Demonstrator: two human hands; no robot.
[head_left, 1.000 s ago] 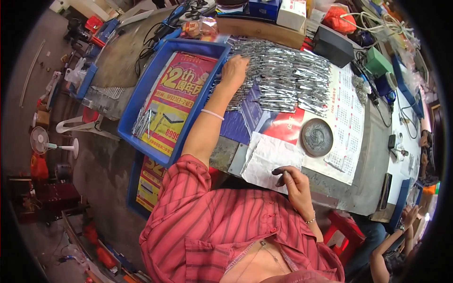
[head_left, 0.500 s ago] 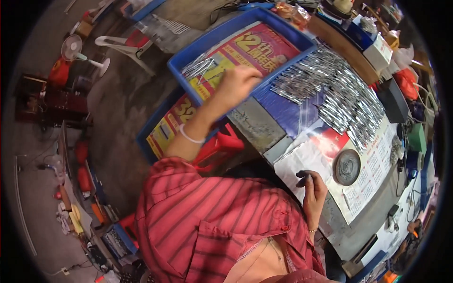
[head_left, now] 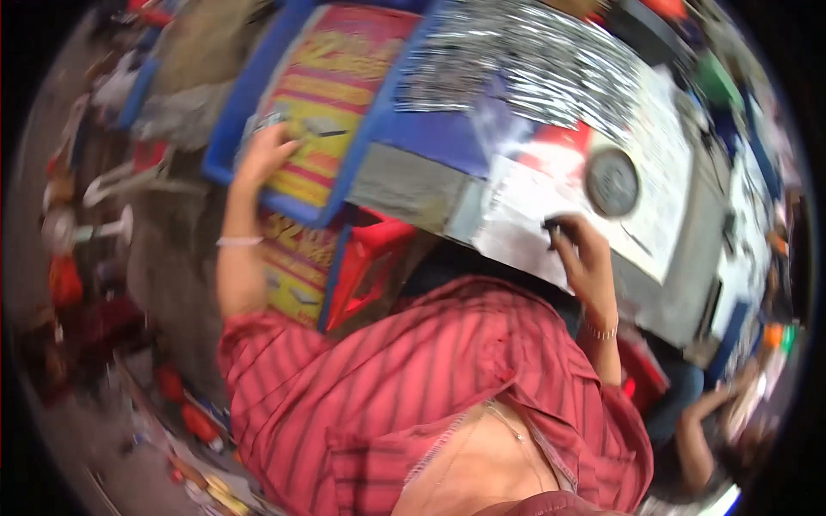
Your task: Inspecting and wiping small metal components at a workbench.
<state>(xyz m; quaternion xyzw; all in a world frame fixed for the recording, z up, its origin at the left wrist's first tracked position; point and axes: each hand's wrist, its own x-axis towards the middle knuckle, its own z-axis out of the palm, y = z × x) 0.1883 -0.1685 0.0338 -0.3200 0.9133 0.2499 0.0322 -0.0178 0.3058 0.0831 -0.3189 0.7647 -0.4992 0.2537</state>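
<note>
Left hand (head_left: 262,155) at blue tray (head_left: 225,129) edge, grip apparently empty.

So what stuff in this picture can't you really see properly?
- Head view: the small dark thing at the right hand; the fingers cover it, so its kind is unclear.
- The left hand in the blue tray; blur hides whether it grips any silvery pieces.
- The silver pieces pile; smeared and cut by the top edge.
- The round grey disc; too blurred to identify.

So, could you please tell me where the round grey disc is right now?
In the head view, the round grey disc lies on the white paper at upper right, just above the right hand and below the silvery pieces.
</note>
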